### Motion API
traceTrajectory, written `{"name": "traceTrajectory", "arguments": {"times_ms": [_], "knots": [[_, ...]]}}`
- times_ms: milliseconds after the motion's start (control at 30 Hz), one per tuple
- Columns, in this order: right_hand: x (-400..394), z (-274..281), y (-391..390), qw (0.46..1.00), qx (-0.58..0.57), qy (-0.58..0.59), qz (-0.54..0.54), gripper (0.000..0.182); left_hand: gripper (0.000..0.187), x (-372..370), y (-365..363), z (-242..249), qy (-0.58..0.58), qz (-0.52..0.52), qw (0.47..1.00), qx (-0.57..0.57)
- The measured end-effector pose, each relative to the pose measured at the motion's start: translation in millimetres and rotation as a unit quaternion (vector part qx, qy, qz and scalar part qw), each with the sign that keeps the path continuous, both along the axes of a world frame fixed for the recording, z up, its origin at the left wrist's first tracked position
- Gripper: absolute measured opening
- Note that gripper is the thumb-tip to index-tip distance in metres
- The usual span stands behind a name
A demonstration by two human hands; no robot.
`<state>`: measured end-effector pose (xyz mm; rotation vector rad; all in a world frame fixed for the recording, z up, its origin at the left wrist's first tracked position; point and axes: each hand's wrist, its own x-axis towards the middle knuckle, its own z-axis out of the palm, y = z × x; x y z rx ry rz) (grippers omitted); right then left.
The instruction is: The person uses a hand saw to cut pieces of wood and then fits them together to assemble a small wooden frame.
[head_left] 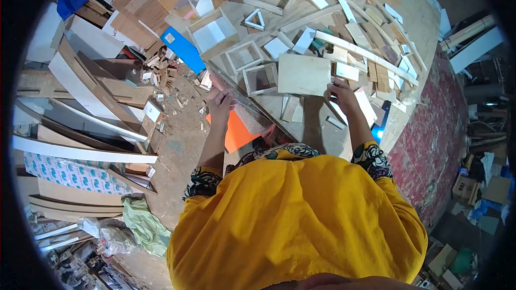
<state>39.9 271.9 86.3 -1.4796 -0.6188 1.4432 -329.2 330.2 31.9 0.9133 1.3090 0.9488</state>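
My right hand [341, 95] grips the lower right corner of a flat, pale wooden board [305, 74], which is held above the worktable. Off the table's left edge is my left hand [221, 102], its fingers bent together. Whatever may be between them is too small to make out. Beside that hand runs a clear plastic sheet [246, 108], with an orange sheet [237, 132] below it. Two small wooden frames, one open [243, 56] and one with a dark inside [261, 79], lie left of the board.
Wood strips and offcuts [371, 37] crowd the table's right part. A triangular frame [254, 19] and a shallow box [214, 31] lie farther back. A blue panel [183, 49] leans at the left edge. Curved boards [86, 150] and scraps [166, 70] fill the floor at left.
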Motion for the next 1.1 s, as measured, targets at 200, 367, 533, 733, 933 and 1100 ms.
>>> {"name": "traceTrajectory", "arguments": {"times_ms": [200, 367, 533, 733, 933, 1100], "knots": [[44, -17, -27, 0.999, -0.045, -0.02, -0.023, 0.006, 0.022, -7, 5, -8, -0.011, 0.011, 1.0, -0.002], [63, -17, -36, 0.99, -0.066, -0.118, -0.033, 0.006, 0.021, -7, 18, -9, 0.007, 0.019, 1.0, 0.007], [79, -30, -40, 0.978, -0.118, -0.173, 0.014, 0.019, 0.021, -5, 28, -5, 0.02, 0.011, 1.0, 0.005], [40, -9, 13, 0.767, 0.096, -0.632, -0.059, 0.024, 0.027, -3, 47, -16, 0.008, 0.044, 0.999, 0.032], [-74, -10, 119, 0.865, 0.222, -0.427, 0.14, 0.021, 0.031, 10, 75, -24, 0.072, 0.033, 0.99, 0.114], [-127, -41, 180, 0.895, 0.147, -0.38, 0.182, 0.023, 0.038, 19, 85, -22, 0.135, 0.034, 0.979, 0.147]]}}
